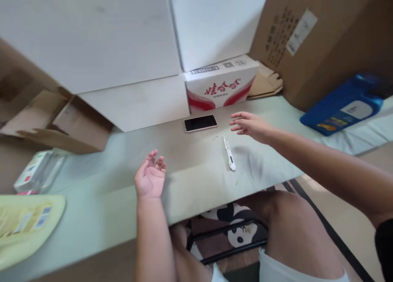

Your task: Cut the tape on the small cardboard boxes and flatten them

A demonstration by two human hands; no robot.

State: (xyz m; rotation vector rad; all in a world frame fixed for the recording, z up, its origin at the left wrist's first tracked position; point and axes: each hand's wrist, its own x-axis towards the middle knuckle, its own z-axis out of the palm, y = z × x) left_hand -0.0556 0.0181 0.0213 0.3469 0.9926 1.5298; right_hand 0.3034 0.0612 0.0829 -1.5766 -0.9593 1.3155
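Note:
My left hand (151,176) is raised over the near part of the table, palm up, with its fingers loosely curled apart and nothing in it. Above the table on the right, my right hand (249,126) has its fingers spread and is also bare. A white utility knife (229,154) lies on the tabletop, below and left of my right hand. Farther back, a smartphone (200,123) with a dark screen and a pale pink edge lies flat between the two hands. Neither hand touches the knife or the phone.
A white and red carton (221,87) stands behind the phone. An open cardboard box (82,122) and a clear plastic package (38,171) sit left, with a yellow bottle (27,224) nearer. On the right, a blue bottle (344,105) lies tilted before a large brown box (325,40).

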